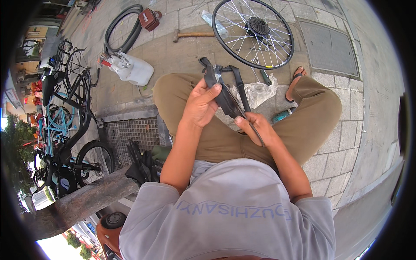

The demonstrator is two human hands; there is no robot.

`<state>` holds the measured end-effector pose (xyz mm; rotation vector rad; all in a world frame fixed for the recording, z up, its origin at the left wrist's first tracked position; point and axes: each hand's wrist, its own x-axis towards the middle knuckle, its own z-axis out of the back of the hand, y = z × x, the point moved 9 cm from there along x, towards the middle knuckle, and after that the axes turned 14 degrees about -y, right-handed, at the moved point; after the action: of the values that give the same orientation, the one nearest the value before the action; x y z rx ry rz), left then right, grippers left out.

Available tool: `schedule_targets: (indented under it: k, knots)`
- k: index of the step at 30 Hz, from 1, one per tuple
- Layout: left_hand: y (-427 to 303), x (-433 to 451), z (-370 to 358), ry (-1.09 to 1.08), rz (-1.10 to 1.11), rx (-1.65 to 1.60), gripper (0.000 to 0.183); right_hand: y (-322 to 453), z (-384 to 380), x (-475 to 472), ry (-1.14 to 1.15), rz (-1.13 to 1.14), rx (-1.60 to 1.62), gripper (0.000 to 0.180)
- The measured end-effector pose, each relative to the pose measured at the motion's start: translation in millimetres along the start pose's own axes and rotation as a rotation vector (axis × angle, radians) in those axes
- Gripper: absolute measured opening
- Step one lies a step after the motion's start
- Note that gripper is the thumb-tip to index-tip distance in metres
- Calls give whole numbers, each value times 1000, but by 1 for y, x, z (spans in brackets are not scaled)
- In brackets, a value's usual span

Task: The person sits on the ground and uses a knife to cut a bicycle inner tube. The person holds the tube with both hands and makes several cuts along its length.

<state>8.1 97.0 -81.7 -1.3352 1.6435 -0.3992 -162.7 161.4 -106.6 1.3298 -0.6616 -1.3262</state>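
A black rubber bicycle inner tube (pixel 224 95) is stretched between my two hands above my lap. My left hand (pixel 202 103) pinches its flattened upper part, thumb on top, beside a shiny patch-like spot. Lower down, my right hand (pixel 256 127) grips the tube near my lap, thumb and fingers closed on it. A loop of the tube (pixel 240 81) hangs beyond the hands, above a crumpled clear plastic bag (pixel 260 92) on the paving. Past my knees lies a spoked bicycle wheel (pixel 224 42) with a rear cassette (pixel 259 26).
A wooden-handled hammer (pixel 196 34), coiled tyres (pixel 112 29), a brown case (pixel 149 19) and a white plastic jug (pixel 138 70) lie ahead. A green-handled tool (pixel 266 78) is by the wheel, a teal tool (pixel 282 115) by my right leg. Bicycles (pixel 81 120) stand at the left.
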Motion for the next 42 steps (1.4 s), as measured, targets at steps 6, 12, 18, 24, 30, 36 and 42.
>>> schedule_targets:
  k: [6,12,18,24,30,36,42]
  knots:
    - [-9,-12,-13,15,-103,154,46,2,-10,-5,187,-75,228,65]
    - [5,-12,-12,36,-172,222,48,7,-13,-3,232,-80,307,72]
    - [8,-9,-9,23,-170,190,49,5,-16,-5,260,-141,396,73]
    - [8,-9,-9,12,-193,199,49,6,-15,-6,241,-150,394,71]
    - [10,-11,-11,18,-229,188,49,2,-17,-7,195,-160,389,69]
    - [12,-10,-7,17,-237,195,49,2,-17,-7,153,-203,387,70]
    - [13,-11,-6,7,-225,189,49,-9,-17,-6,134,-244,351,70]
